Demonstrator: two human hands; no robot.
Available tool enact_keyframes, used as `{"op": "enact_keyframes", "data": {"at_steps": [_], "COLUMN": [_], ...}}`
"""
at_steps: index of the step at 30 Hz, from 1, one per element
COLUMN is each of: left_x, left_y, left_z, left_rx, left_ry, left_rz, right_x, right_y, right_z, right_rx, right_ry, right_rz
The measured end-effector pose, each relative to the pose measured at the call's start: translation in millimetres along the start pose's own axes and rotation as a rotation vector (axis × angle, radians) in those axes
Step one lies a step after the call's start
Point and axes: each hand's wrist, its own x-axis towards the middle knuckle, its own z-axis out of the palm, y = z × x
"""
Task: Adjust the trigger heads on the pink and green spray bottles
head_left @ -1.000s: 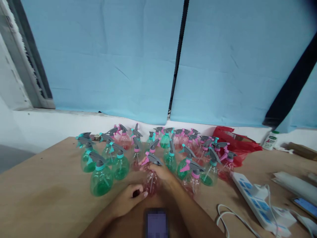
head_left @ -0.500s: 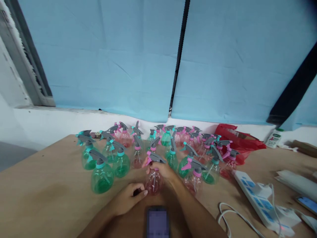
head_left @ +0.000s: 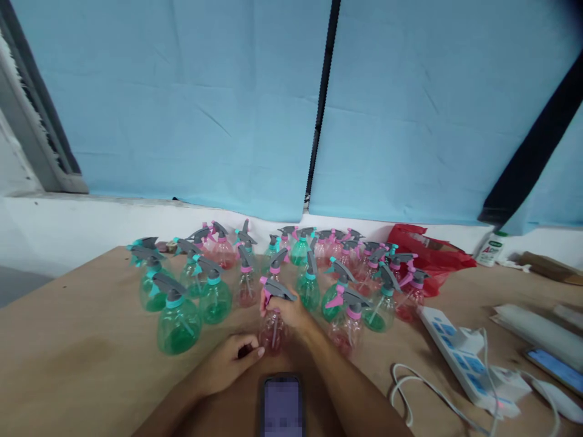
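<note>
A clear pink spray bottle (head_left: 273, 337) stands upright on the table in front of me, its grey and pink trigger head pointing left. My right hand (head_left: 286, 311) is wrapped round the neck of this bottle, just under the head. Left of its base rests my left hand (head_left: 237, 358), loosely curled with nothing in it, the thumb tip close to or touching the bottle; which of the two I cannot tell. Nearby stand a green spray bottle (head_left: 179, 331) on the left and another pink spray bottle (head_left: 346, 334) right of my forearm.
Several more green and pink bottles, such as one green bottle (head_left: 215, 301), stand behind. A phone (head_left: 282, 406) lies between my forearms. Rightwards are a power strip (head_left: 455, 352) with white cables, a red plastic bag (head_left: 428, 258), a white bottle (head_left: 492, 250) and another phone (head_left: 555, 367).
The whole view has shifted slightly, so things appear a little further left. Both hands keep the same pose, and the right one still grips the pink spray bottle.
</note>
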Motion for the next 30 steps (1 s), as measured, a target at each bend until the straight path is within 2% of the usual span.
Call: {"op": "enact_keyframes", "data": {"at_steps": [5, 11, 18, 24, 30], "left_x": [0, 0, -1, -2, -2], "left_y": [2, 1, 0, 3, 1], "left_z": [0.3, 1.2, 0.7, 0.1, 1.2], "left_rx": [0.001, 0.019, 0.021, 0.03, 0.015], "left_ry": [0.006, 0.004, 0.02, 0.02, 0.022], "left_rz": [-0.008, -0.003, -0.001, -0.009, -0.013], "right_x": [1, 0, 3, 0, -3], "right_y": [-1, -1, 1, 6, -3], "right_z": [-2, 0, -4, 0, 8], "right_rx": [-0.059, 0.001, -0.038, 0.025, -0.115], "right_ry": [-0.031, -0.005, -0.04, 0.017, 0.01], "right_rz": [-0.025, -0.005, -0.054, -0.032, -0.092]}}
